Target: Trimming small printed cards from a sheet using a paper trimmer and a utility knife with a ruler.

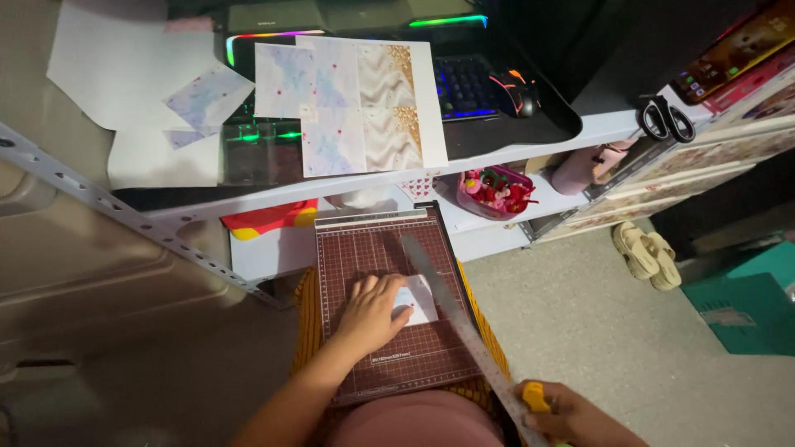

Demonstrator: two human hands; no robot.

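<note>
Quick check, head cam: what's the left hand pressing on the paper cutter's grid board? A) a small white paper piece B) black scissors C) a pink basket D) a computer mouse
A. The left hand lies flat on a small white paper piece on the dark red grid board, beside the raised blade arm, whose yellow handle the right hand grips.

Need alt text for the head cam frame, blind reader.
A person's left hand presses a small white paper piece flat on a dark red gridded paper trimmer resting on their lap, while the right hand grips the yellow handle of its raised grey blade arm. Patterned printed sheets lie on the white desk above.
</note>
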